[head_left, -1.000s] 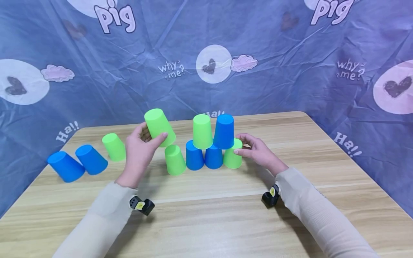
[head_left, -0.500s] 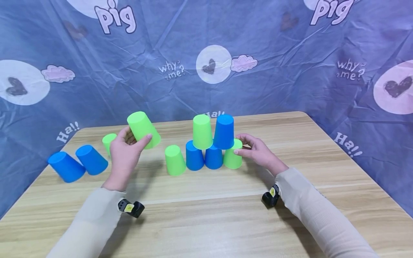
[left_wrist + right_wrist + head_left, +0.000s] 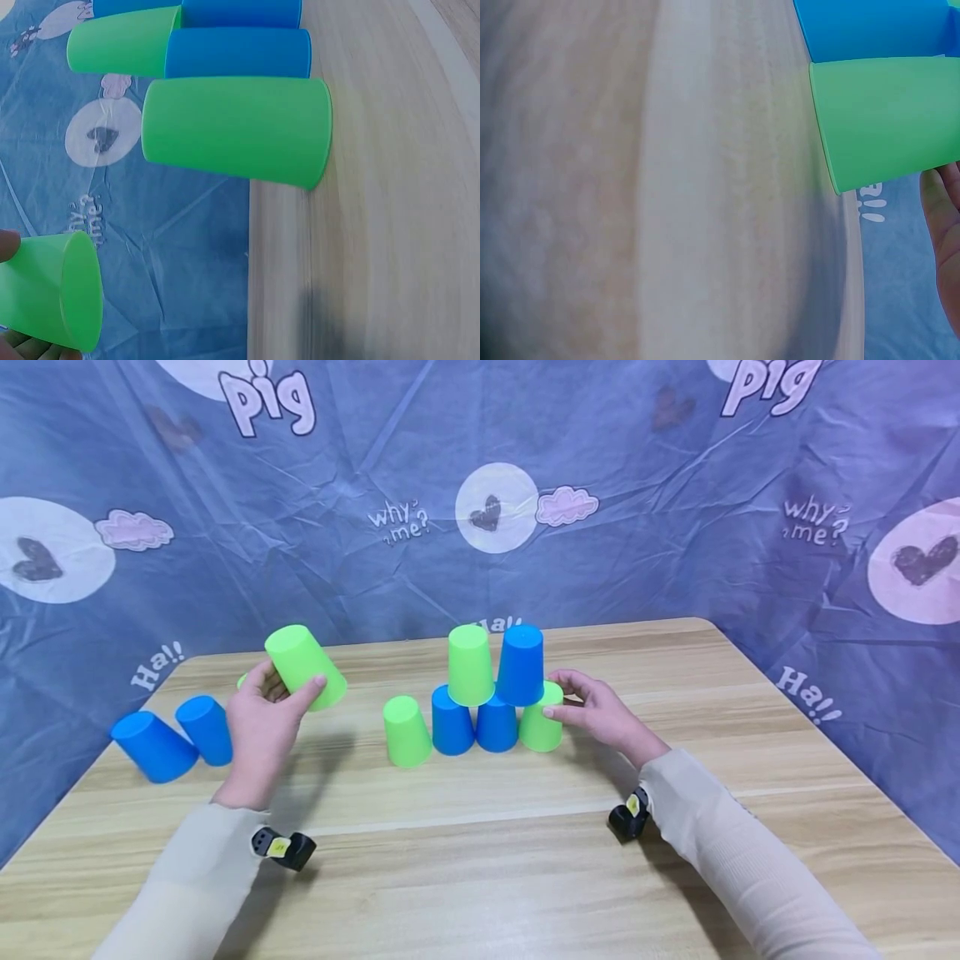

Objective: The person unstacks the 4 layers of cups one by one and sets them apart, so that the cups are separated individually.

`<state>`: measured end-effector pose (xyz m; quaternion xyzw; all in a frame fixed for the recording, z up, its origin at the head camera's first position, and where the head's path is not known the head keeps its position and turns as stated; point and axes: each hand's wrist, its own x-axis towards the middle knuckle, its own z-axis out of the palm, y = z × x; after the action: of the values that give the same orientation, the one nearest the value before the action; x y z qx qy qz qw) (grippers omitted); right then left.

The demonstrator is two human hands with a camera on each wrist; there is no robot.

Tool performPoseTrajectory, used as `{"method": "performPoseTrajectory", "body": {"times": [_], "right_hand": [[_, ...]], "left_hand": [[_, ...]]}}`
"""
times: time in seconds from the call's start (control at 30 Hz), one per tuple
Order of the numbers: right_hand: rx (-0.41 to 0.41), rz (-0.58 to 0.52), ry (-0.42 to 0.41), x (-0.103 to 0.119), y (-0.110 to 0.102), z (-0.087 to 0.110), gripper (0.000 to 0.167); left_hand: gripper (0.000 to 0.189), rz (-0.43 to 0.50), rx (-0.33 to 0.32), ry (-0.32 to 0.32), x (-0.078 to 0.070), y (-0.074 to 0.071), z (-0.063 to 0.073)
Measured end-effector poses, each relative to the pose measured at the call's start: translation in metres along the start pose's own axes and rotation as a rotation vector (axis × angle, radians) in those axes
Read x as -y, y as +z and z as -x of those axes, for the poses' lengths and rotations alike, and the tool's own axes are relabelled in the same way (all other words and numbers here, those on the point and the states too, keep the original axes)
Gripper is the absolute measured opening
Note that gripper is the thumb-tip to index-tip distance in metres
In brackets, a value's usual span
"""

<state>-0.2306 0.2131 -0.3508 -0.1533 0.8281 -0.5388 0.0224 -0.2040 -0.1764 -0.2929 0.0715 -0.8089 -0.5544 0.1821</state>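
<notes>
My left hand (image 3: 262,718) grips a light green cup (image 3: 303,667) in the air, upside down and tilted, its open rim (image 3: 82,291) showing in the left wrist view. On the table, a row of upside-down cups runs from a green cup (image 3: 407,732) past two blue cups (image 3: 452,723) to a green cup (image 3: 540,727) at the right end. Atop the row stand a green cup (image 3: 470,666) and a blue cup (image 3: 521,665), side by side. My right hand (image 3: 600,714) holds the right-end green cup between thumb and fingers; the fingers behind it are partly hidden.
To the left stand two blue cups (image 3: 153,747), one partly covered by my left hand. A sliver of another green cup (image 3: 241,680) shows behind that hand. The wooden table (image 3: 480,877) ends at a blue patterned cloth (image 3: 637,568).
My left hand has carried its green cup leftward and slightly down, away from the stacked cups. It now covers most of the far-left green cup. The right hand stays put.
</notes>
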Motion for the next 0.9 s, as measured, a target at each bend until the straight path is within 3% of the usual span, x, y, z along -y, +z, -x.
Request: {"method": "performPoseTrajectory", "body": {"times": [0.43, 0.73, 0.9], "right_hand": [[0.001, -0.004, 0.010, 0.000, 0.000, -0.001, 0.046], [0.003, -0.005, 0.012, 0.001, 0.001, -0.001, 0.045], [0.000, -0.011, 0.020, 0.002, 0.001, 0.000, 0.046]], "left_hand": [[0.061, -0.050, -0.065, -0.111, 0.022, -0.021, -0.004], [0.066, -0.132, -0.084, -0.186, 0.041, -0.036, -0.009], [0.073, -0.146, -0.063, -0.220, 0.048, -0.040, -0.010]]}}
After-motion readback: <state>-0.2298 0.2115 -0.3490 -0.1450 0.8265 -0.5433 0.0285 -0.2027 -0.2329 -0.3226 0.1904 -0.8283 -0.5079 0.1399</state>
